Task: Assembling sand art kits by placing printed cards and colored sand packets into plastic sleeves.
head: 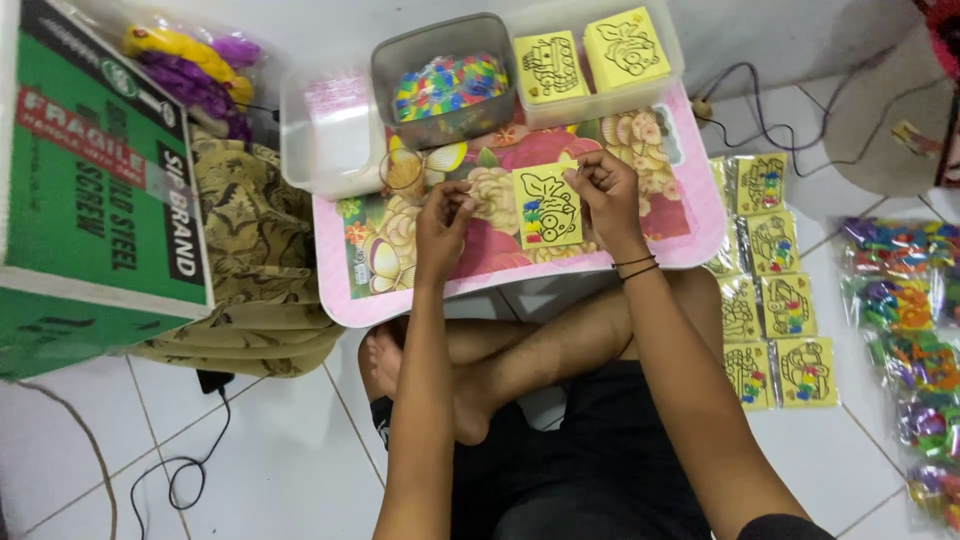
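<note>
A: Where do you sit, and on what do you work?

B: I sit cross-legged on a white tiled floor [280,450], and over my legs stands a small pink table with a flower print [690,235]. On it lies the yellow picture card with a black outline drawing [547,208].

A: How much looks finished?

B: I judge that I am in the middle. At my right side, on the floor, a row of packed yellow cards in clear bags [770,290] lies already, each with small colour packets inside. Behind the table a clear plastic box [320,140] holds two stacks of blank yellow cards [585,55] and a grey tub of mixed colour packets [445,85], so much is left. The card on the table has some colour pieces at its lower left.

A: And your hands?

B: My right hand [605,190] pinches the upper right corner of the card, fingers nearly closed on it. My left hand [443,215] is just beside the card's left edge, fingertips pressed together; if they hold some small piece, I cannot tell.
</note>
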